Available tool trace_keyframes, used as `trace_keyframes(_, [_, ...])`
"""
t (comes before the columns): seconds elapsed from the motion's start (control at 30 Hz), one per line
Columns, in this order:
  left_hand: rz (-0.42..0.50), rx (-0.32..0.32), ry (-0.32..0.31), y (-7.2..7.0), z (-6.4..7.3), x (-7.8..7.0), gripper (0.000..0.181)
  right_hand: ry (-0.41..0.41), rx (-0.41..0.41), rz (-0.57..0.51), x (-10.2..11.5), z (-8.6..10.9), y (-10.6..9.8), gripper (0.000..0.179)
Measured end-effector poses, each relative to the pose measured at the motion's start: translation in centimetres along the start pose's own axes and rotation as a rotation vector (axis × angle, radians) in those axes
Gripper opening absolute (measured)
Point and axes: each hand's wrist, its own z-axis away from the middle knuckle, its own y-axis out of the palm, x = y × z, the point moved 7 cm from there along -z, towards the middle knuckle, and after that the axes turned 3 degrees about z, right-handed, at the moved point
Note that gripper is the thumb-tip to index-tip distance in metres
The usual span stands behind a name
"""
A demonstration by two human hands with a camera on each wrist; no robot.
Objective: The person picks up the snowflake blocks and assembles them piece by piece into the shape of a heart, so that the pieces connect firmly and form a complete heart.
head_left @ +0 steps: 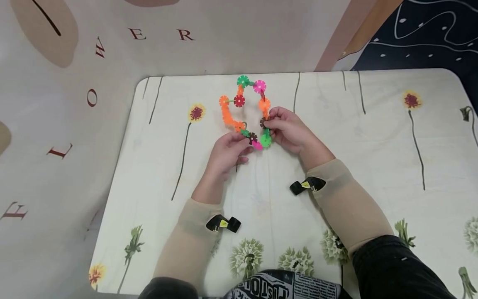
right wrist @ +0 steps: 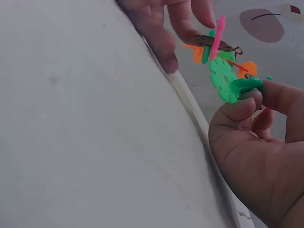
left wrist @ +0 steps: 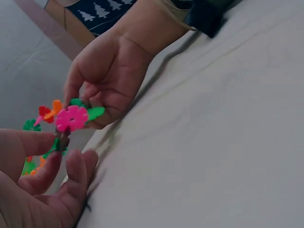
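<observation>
Both hands hold a loop of interlocking plastic snowflake discs, in orange, green, pink, red and brown. My left hand pinches the loop's near left part, around a brown disc beside a pink disc. On the right side, my right hand pinches the loop between thumb and fingers, by another brown disc and the green discs. One flat green disc shows just beyond the right fingertips in the right wrist view, next to the pink one. The fingers partly hide the discs they grip.
Under the hands spreads a white tablecloth printed with flowers and stems. A pale lettered cloth lies beyond its far edge, with a dark patterned fabric at the far right. Black wrist cameras sit on both forearms.
</observation>
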Motion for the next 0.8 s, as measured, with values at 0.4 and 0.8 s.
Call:
trace_keyframes(0.4, [0.358, -0.111, 0.059, -0.7, -0.8, 0.5, 0.047, -0.032, 0.077, -0.045, -0.2, 0.4, 1.4, 0.019])
trace_keyframes(0.8, [0.351, -0.042, 0.180, -1.0, -1.3, -0.1, 0.038, -0.076, 0.131, 0.118, -0.4, 0.3, 2.0, 0.042])
